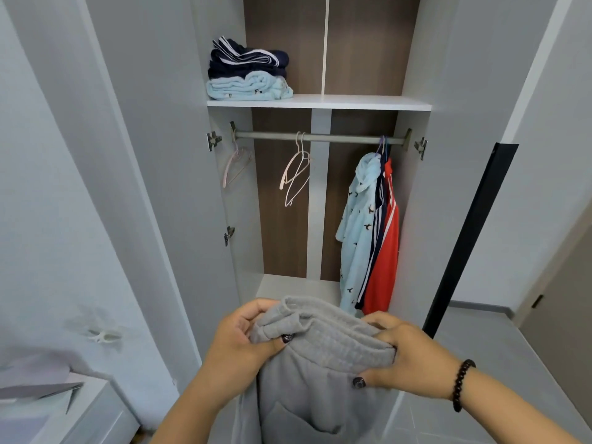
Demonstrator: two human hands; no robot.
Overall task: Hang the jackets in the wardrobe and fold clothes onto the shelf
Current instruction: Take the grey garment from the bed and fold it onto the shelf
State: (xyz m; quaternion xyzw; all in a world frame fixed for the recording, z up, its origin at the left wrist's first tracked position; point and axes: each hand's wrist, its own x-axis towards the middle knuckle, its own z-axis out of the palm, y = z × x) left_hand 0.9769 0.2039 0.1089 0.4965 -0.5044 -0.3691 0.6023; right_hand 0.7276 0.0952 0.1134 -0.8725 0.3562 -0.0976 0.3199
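Folding step: both hands, left [246, 334] and right [403, 354], pinch the grey pants [320, 363] waistband; next they probably need folding, then onto the far shelf [352, 102].

Home bedroom, probably; open wardrobe [320, 102] with hanging rail [320, 137], jackets [371, 232], folded clothes [248, 72] on shelf.

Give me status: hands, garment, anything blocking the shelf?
Left hand and right hand both grip grey sweatpants at waistband, unfolded. Shelf holds folded stack at left; right side bare. Nothing in the way.
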